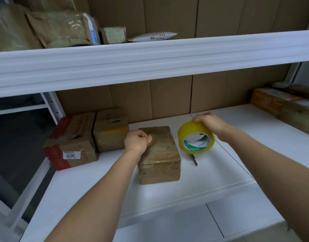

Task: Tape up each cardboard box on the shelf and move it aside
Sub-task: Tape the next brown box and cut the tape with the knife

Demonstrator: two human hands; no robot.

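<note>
A small brown cardboard box (160, 154) lies lengthwise in the middle of the white shelf (101, 182), its top covered in clear tape. My left hand (137, 141) rests on the box's left top edge with fingers curled and the thumb pressing against the box top. My right hand (211, 124) grips the top of a yellow tape roll (196, 138), which stands on edge just right of the box. A thin strand of tape seems to run from the roll across the box, too faint to be sure.
Two larger cardboard boxes (71, 142) (111, 130) stand at the shelf's left end. More boxes (279, 102) sit at the right end. A small dark tool (194, 160) lies on the shelf below the roll. The upper shelf beam (150, 62) hangs overhead, with parcels (63, 28) on it.
</note>
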